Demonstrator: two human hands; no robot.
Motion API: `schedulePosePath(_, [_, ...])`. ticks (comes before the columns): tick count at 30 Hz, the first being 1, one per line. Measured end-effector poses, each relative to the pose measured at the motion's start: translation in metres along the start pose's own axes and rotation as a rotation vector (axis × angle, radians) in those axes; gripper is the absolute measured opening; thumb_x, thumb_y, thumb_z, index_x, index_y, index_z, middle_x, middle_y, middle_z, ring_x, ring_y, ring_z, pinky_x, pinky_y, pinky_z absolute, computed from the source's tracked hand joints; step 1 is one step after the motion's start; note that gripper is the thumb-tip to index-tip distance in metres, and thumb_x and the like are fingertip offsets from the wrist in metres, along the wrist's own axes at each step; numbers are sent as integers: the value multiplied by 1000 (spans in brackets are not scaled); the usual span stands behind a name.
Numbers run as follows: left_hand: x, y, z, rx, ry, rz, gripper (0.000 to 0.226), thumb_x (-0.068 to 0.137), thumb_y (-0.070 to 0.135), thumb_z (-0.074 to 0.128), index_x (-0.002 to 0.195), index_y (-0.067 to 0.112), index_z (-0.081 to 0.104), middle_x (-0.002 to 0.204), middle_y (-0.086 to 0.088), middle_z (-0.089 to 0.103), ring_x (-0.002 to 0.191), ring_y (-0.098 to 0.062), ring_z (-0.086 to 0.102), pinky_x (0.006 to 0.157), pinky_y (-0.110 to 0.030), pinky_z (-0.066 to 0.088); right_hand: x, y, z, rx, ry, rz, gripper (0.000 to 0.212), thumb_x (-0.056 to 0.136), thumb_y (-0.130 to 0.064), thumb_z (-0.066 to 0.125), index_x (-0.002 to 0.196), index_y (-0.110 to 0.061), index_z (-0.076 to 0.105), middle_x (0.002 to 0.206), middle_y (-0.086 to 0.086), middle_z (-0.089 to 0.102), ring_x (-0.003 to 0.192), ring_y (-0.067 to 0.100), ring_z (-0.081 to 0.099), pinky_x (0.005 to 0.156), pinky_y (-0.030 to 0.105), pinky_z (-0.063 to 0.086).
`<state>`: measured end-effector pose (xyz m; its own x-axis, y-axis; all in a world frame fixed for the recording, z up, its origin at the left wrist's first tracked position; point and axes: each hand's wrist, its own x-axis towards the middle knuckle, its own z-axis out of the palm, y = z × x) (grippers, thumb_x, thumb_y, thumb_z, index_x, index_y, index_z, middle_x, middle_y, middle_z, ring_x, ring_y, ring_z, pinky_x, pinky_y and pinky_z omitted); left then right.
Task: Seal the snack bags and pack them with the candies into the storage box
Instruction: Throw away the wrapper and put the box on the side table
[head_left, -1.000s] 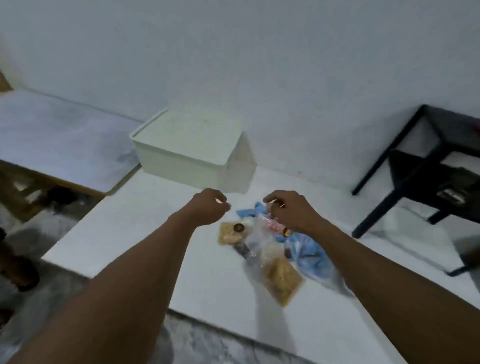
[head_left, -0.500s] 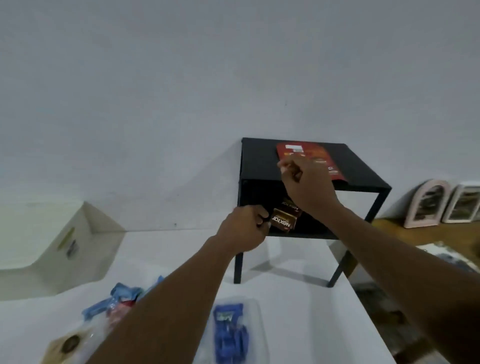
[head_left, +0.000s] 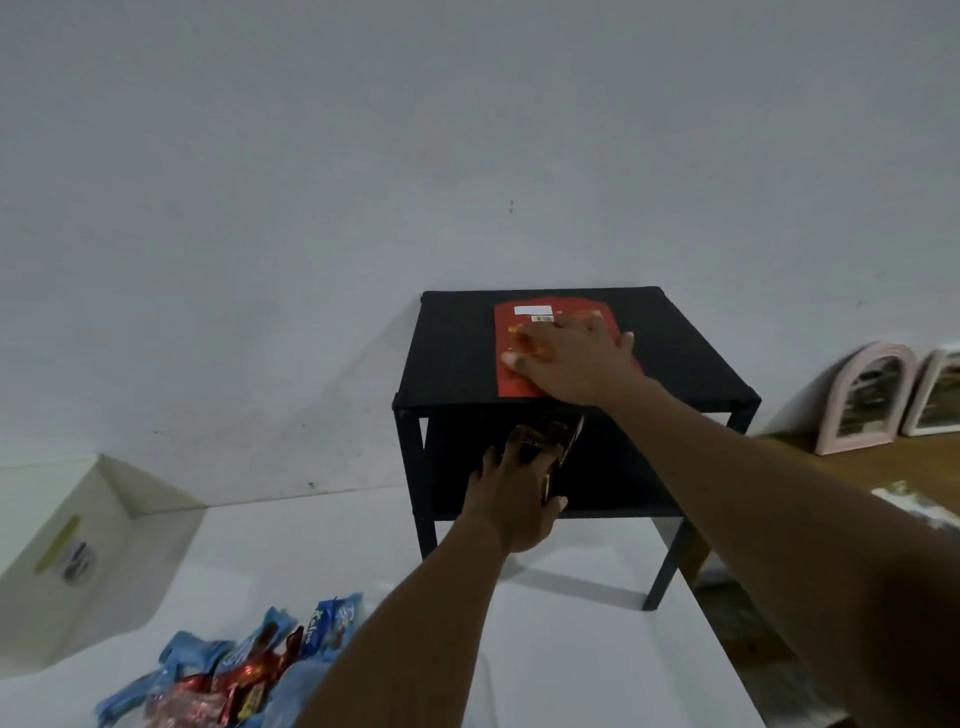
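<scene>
Right hand (head_left: 569, 358) flat, open on red bag (head_left: 511, 374) atop black stand (head_left: 457, 353) | left hand (head_left: 514, 501) gripping brown pack (head_left: 550, 441) at 6 o'clock of bag | box (head_left: 93, 561) at 8 o'clock, candies (head_left: 234, 670) near it | slide bag to edge, pinch, then lift.

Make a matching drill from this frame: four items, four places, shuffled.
Items:
1. red snack bag
2. brown snack pack
3. blue candy wrappers
4. white storage box

Places:
A. far left on the white table
B. top of the black side table, under the right hand
C. bottom left, heaped on the white table
D. in the left hand, at the black table's lower shelf

Pairs: 1-B, 2-D, 3-C, 4-A
</scene>
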<state>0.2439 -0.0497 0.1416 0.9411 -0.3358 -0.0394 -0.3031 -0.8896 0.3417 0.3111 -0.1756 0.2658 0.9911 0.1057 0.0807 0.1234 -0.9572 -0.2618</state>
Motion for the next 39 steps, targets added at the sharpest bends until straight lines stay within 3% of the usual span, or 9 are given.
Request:
schedulePosePath(4, [6,4,-4,-1,94,-21,49,92,48,54,137,34,38,160,-4,16,140,-41,27,104,-57,42,5,1,1,-65,-67,-24,62,84,-80,25,142,-57,25,164,-1,14,150,43,3,106,79,-4])
schedulePosePath(6, [6,4,-5,10,107,-21,42,95,39,53,135,34,39,156,-4,22,133,-40,34,99,-55,47,6,0,0,-67,-71,-25,59,86,-78,24,141,-58,26,164,0,18,149,43,6,105,80,-4])
schedulePosePath(10, [-3,0,-3,106,72,13,51,98,26,47,141,49,32,160,-2,12,129,-46,30,96,-59,47,1,-3,-3,-42,-62,-50,51,91,-71,30,139,-56,35,160,0,28,148,42,14,105,80,-1])
schedulePosePath(14, [-22,-6,-5,123,64,-9,42,99,26,46,135,46,51,157,-1,18,129,-42,30,98,-55,47,-7,-10,-3,-13,-51,-48,46,92,-66,35,137,-54,42,157,-2,36,146,37,24,107,79,4])
schedulePosePath(21, [-66,-21,-11,100,233,-9,36,100,33,45,134,45,50,154,1,29,126,-38,38,91,-50,53,-34,-25,2,22,106,-60,35,99,-45,42,133,-47,49,141,1,54,132,31,46,110,66,25])
schedulePosePath(27, [-111,-35,-14,131,308,-10,37,100,39,48,136,46,51,156,0,30,123,-31,42,87,-40,54,-57,-37,7,81,148,-131,40,98,-34,49,137,-46,46,146,0,50,134,30,46,108,64,32])
schedulePosePath(32, [-153,-46,-22,153,368,1,37,100,38,47,135,49,49,154,1,31,115,-30,45,75,-37,53,-85,-57,8,78,182,-207,43,98,-21,49,136,-41,53,142,0,55,123,28,56,96,50,51])
schedulePosePath(39, [-239,-82,-39,219,402,5,33,98,40,46,129,49,51,152,3,30,106,-28,45,62,-34,52,-136,-129,18,135,181,-332,39,98,-22,50,135,-34,56,141,1,55,121,26,56,95,39,52])
